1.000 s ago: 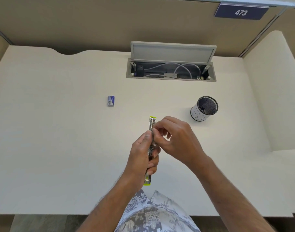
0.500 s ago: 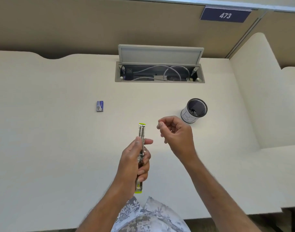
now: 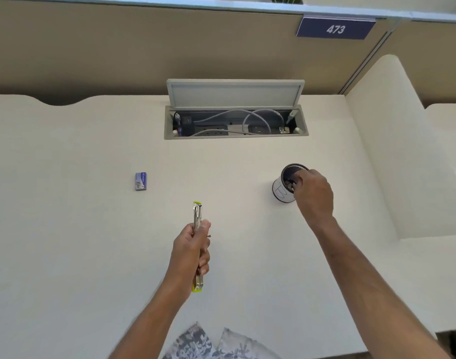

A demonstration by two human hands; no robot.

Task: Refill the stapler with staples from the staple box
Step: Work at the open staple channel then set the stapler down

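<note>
Moved since half-second ago: right hand (image 3: 313, 194) gone from beside stapler out to mesh pen cup (image 3: 289, 183), fingertips dipped over rim; grip content impossible to tell. Left to right on cream desk (image 3: 66, 242): blue staple box (image 3: 140, 181) lying flat, untouched, well apart from both hands. Left hand (image 3: 193, 252) wrapped around yellow-edged stapler (image 3: 197, 216), opened out straight, held above desk, pointing away. Open cable tray (image 3: 236, 123) behind, lid up. Sign reading 473 (image 3: 335, 28) on partition.
</note>
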